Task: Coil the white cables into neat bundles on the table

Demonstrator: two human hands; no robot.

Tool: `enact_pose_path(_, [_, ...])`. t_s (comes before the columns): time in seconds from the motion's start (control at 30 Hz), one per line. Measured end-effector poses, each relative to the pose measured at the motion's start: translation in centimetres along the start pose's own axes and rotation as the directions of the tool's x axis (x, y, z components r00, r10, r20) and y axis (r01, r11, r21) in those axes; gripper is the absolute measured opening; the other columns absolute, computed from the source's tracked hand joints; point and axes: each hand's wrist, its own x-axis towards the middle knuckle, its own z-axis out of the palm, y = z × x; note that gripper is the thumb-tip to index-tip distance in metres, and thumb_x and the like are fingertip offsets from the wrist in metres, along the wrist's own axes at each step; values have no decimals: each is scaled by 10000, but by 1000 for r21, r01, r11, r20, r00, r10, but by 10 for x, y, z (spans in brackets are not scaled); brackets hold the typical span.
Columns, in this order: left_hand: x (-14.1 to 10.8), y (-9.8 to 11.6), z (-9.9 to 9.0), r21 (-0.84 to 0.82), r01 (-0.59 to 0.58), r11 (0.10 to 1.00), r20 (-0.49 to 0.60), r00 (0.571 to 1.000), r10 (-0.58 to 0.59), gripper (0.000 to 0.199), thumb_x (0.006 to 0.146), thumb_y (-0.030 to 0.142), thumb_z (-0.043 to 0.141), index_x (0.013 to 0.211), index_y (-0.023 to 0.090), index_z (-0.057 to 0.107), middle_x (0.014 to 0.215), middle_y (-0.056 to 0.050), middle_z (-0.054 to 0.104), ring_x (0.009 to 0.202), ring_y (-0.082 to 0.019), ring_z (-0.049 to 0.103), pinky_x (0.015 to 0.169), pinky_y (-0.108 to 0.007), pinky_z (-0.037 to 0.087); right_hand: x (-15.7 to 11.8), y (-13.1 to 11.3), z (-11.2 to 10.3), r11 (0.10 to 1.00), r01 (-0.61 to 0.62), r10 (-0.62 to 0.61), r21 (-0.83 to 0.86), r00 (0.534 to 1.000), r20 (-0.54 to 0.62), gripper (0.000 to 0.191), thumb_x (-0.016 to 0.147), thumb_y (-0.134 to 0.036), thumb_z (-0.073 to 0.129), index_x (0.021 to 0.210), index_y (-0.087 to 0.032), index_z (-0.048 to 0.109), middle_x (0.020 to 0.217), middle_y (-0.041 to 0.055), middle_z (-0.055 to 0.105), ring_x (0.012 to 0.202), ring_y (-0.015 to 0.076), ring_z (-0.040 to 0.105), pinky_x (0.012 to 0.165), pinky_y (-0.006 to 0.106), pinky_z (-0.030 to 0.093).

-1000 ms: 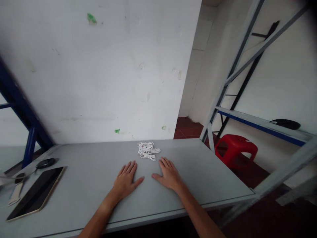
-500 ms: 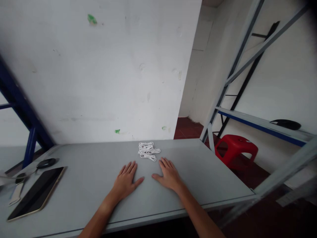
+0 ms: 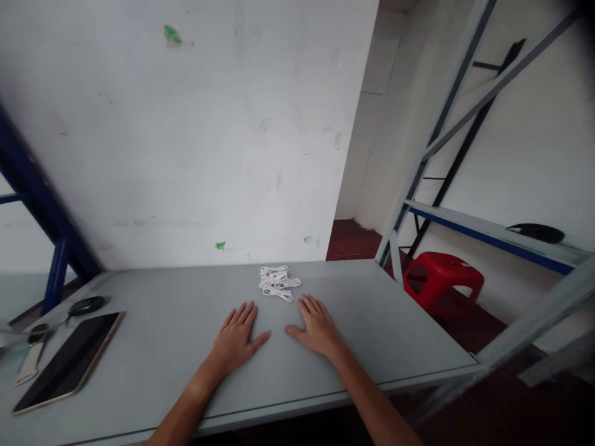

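Note:
Bundled white cables [image 3: 277, 283] lie in a loose heap toward the back of the grey table [image 3: 162, 328]. My left hand [image 3: 237, 337] rests palm down on the tabletop, in front of the heap and to its left, thumb pointing inward. To the heap's front right, my right hand [image 3: 315, 327] is also flat on the surface, its fingertips close to the cables but apart from them. Both hands are open and hold nothing. How many cables make up the heap I cannot tell.
At the left lie a dark tablet [image 3: 69, 362], a black round-ended object [image 3: 87, 305] and a watch-like item with a pale strap [image 3: 31, 362]. A white wall [image 3: 209, 136] stands behind the table. Right of it are a red stool [image 3: 444, 279] and a metal rack [image 3: 488, 232].

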Motion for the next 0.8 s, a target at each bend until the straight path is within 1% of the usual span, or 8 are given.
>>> enact_pose_path(0.23, [0,-1,1,-5,3,1000,1,1000,-3,834,887,707,349,1482,124,380,1555,-122,318,1447,-307,283,1185,-496,249,1,0,0,1000,2,-3,-12,1000,-6,905,834,-734,456,1485,-111,379,1565,153,313,1449,316,252,1188,457,186])
enact_pose_path(0.4, [1,-3,2,-19,-5,1000,-23,1000,4,804,887,692,375,1479,149,392,1552,-115,332,1442,-304,294,1186,-495,250,0,0,1,1000,-1,1,-17,1000,-10,886,833,-725,470,1481,-126,390,1558,151,332,1444,318,266,1182,454,202])
enact_pose_path(0.5, [-3,-5,0,-65,-18,998,-23,1000,16,772,881,675,416,1458,163,429,1536,-113,369,1432,-306,319,1183,-504,261,0,0,0,1000,9,-9,-18,1000,-21,877,836,-715,478,1479,-126,389,1555,156,337,1439,314,278,1180,447,211])
enact_pose_path(0.57, [-12,-10,-4,-126,-44,991,-20,999,42,715,880,646,451,1425,184,477,1512,-102,420,1407,-297,372,1172,-494,296,-1,0,-1,1000,18,-18,-15,999,-32,869,840,-709,479,1479,-127,387,1551,159,343,1433,315,290,1180,452,212])
enact_pose_path(0.63, [-28,-24,-11,-201,-55,978,-29,998,51,603,898,591,466,1366,220,541,1468,-75,493,1343,-264,472,1133,-431,384,-2,1,-1,1000,25,-25,-10,999,-43,863,840,-704,486,1478,-131,389,1546,160,352,1429,319,297,1178,456,214])
enact_pose_path(0.7, [-52,-50,-19,-234,-13,972,-87,996,-8,493,915,533,466,1312,260,572,1370,-38,600,1233,-231,582,1062,-375,468,-2,2,-2,1000,29,-30,-5,998,-52,854,839,-699,494,1476,-139,392,1542,157,361,1428,321,299,1176,461,217])
enact_pose_path(0.77, [-82,-87,-29,-169,91,981,-217,968,-127,425,899,521,489,1256,307,571,1289,6,654,1171,-236,618,1033,-390,488,-2,2,-1,1000,31,-31,0,998,-54,848,837,-699,497,1475,-150,393,1541,152,364,1428,323,298,1172,469,220])
enact_pose_path(0.8, [-98,-107,-35,-112,174,978,-303,932,-200,401,888,519,496,1234,328,562,1247,26,673,1162,-248,618,1029,-412,485,-2,3,-1,1000,30,-30,2,998,-54,847,835,-701,497,1473,-153,395,1542,151,362,1429,323,296,1171,474,220])
